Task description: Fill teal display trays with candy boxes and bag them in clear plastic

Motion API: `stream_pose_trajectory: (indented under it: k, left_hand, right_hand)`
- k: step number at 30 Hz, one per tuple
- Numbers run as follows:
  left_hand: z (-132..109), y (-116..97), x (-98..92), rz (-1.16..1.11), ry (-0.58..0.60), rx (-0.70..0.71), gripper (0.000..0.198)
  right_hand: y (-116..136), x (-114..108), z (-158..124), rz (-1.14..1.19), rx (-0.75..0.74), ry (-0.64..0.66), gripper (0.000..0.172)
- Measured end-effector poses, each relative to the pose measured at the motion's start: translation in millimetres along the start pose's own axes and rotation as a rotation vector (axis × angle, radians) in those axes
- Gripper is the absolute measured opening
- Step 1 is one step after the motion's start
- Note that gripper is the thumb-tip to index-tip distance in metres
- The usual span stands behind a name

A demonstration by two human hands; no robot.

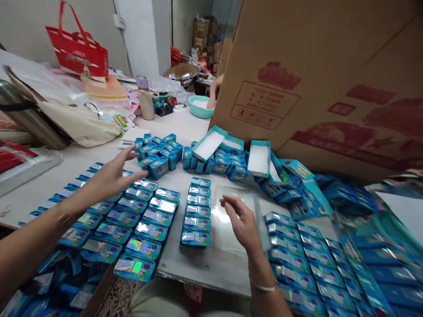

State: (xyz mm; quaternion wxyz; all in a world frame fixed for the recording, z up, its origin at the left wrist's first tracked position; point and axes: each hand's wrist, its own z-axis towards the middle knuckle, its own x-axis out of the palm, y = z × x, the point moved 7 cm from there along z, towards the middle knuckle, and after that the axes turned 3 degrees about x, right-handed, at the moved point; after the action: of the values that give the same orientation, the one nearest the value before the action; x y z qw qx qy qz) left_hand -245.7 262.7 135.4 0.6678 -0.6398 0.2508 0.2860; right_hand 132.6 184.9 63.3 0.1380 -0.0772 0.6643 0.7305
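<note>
My left hand (112, 174) hovers with fingers stretched and thumb apart over rows of small blue tins (128, 211) with shiny lids. Nothing is in it. To the right of a single column of blue tins (197, 211) is my right hand (240, 220), its fingers loosely bent and apart, holding nothing. Under it lies a clear plastic sheet (228, 202). Beyond my left fingertips sits a loose cluster of more blue tins (158, 152).
Open blue boxes (259, 158) lie before a large cardboard carton (317, 88). More tin rows (297, 259) stand at right. Blue packs (59, 281) fill the space below left. Farther off are a red bag (77, 53) and another person's hand (212, 100) in a turquoise basin (201, 112).
</note>
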Motion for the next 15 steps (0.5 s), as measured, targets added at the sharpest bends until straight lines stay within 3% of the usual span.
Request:
stream_pose_trajectory:
  k: [1,3,5,7,9,11,15]
  left_hand:
    - [-35,-23,9.4,0.052,0.019,0.184,0.088]
    - [-105,-48,37.1,0.090,0.043,0.347,0.080]
    - [-162,-60,75.6,0.068,0.066,0.400,0.085]
    - [-201,-66,114.8,0.013,0.026,0.406,0.086]
    - [-223,-71,148.3,-0.067,-0.064,0.379,0.082]
    - [-234,-75,179.1,-0.157,-0.097,0.340,0.077]
    - [-231,-86,232.7,-0.276,0.034,0.317,0.060]
  right_hand:
    - [-22,-11,-25,0.055,0.092,-0.034,0.034]
    - [-58,-25,-66,0.044,0.211,-0.083,0.037]
    - [-75,-31,-86,-0.145,0.171,-0.104,0.038]
    - [-79,-27,-90,-0.428,0.059,-0.082,0.044]
    - [-85,-14,-85,-0.666,0.041,-0.009,0.056]
    - [-96,3,-82,-0.798,0.121,0.070,0.069]
    - [-101,36,-92,-0.836,0.143,0.128,0.072]
